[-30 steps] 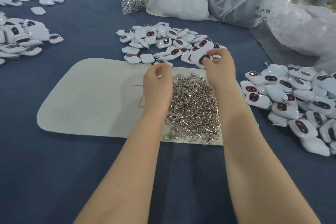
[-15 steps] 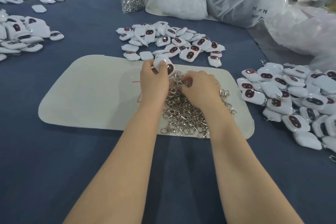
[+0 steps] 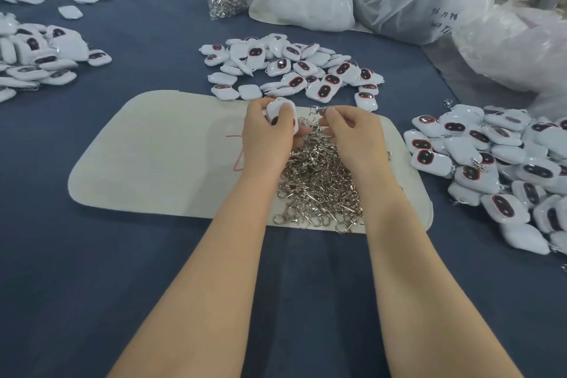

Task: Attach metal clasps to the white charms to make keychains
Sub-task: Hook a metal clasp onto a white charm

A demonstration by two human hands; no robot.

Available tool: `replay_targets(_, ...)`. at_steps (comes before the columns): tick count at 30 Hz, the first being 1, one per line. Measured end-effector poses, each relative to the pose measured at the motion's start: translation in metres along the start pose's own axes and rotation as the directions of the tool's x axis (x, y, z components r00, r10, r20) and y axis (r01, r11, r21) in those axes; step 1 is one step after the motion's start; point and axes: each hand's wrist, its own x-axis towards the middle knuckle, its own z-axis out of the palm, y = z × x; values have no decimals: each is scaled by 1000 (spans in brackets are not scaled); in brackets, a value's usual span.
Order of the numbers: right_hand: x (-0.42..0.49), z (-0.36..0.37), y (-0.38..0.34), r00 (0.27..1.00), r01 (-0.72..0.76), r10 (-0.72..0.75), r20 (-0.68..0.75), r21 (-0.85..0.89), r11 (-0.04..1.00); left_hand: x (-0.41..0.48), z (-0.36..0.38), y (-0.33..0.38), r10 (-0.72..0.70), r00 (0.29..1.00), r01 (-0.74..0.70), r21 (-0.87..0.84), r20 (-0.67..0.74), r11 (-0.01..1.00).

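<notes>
Over the far edge of the pale mat [image 3: 153, 156] the left hand [image 3: 265, 135] grips one white charm [image 3: 280, 110]. The charm's long axis runs roughly away from the person. Its plain white end points toward the far side of the mat, and its dark, red-rimmed window sits at the near end. The thumb curls across the face and half covers that window. The other fingers wrap behind, so most of the charm sticks out above the fist.

Just to the right, over the same edge of the mat, the right hand [image 3: 352, 135] pinches a single metal clasp [image 3: 317, 110] between thumb and forefinger. The clasp lies crosswise with its free end aimed at the charm, close to it. I cannot tell whether the two touch. The remaining fingers of that hand are loosely curled above the heap of clasps [image 3: 319, 184], which covers the right part of the mat.

Half a second ago the right hand was down in that heap, knuckles up, rummaging. Now it is raised with one clasp picked out. The left hand has kept the charm in nearly the same spot.

Loose charms [image 3: 291, 67] lie on the blue tablecloth [image 3: 92, 270] just beyond the mat, with another pile [image 3: 491, 163] to the mat's right.
</notes>
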Motion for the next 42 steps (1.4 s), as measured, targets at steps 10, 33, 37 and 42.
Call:
replay_targets(10,-2,1,-3,1000,4,-8,19,191,982,3,-1,-5,135,991,-135,265,17,955)
replay_targets(33,-3,5,-3,1000,2,4,-29,183,983,2,2,-4,181,981,-195,350,72,916)
replay_targets(37,-5,9,-3,992,119,-121,46,35,992,3,1,-4,194,978,-207,341,72,917)
replay_targets(42,-6,12,-4,979,168,-174,109,59,984,1,1,-5,227,970,-241,366,83,899)
